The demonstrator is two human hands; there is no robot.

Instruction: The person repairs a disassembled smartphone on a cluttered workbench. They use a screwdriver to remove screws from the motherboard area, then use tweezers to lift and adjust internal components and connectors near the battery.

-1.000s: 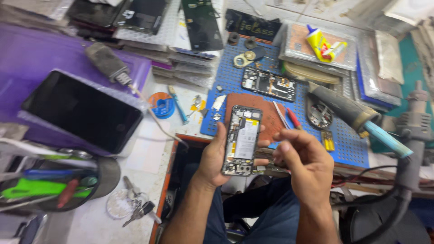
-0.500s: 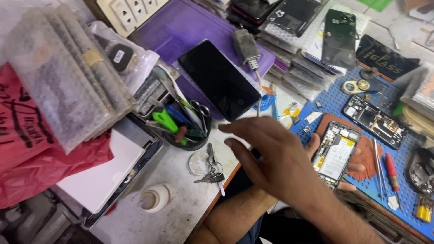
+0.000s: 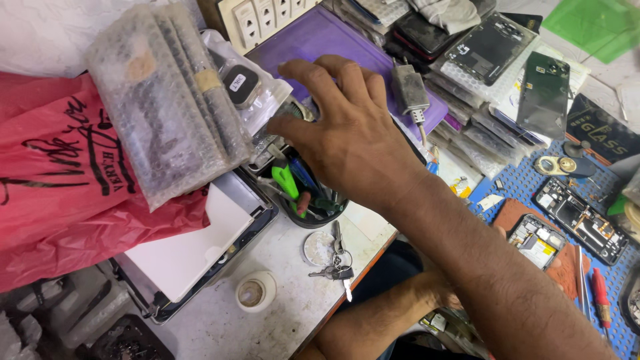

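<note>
Fingers (image 3: pixel 313 70) of the right hand (image 3: pixel 353 133) are spread apart and empty, hovering just above a dark round tool cup (image 3: pixel 310 213) that stands on the pale surface (image 3: pixel 280 313). That cup sits directly under the palm and holds a green-handled tool (image 3: pixel 288 183) and other handles in blue and red, none of them touched by the fingertips, which point out beyond the cup toward a clear bag (image 3: pixel 257 87) and a purple mat (image 3: pixel 320 40). Just in front of the cup lie a bunch of keys (image 3: pixel 335 267) and, nearer the edge, a small roll of white tape (image 3: pixel 252 292). Left of the cup a bubble-wrapped bundle (image 3: pixel 163 100) rests on a red plastic bag (image 3: pixel 60 180), with a flat white panel (image 3: pixel 193 250) below them. The left hand (image 3: pixel 507 243) is almost wholly hidden behind the right forearm; it appears to support an opened phone (image 3: pixel 537 241), well apart from the cup, over a blue work mat (image 3: pixel 527 183), but I cannot tell how its fingers close. A small grey charger block (image 3: pixel 409 90) lies on the purple mat, just beside the right hand's knuckles.
</note>
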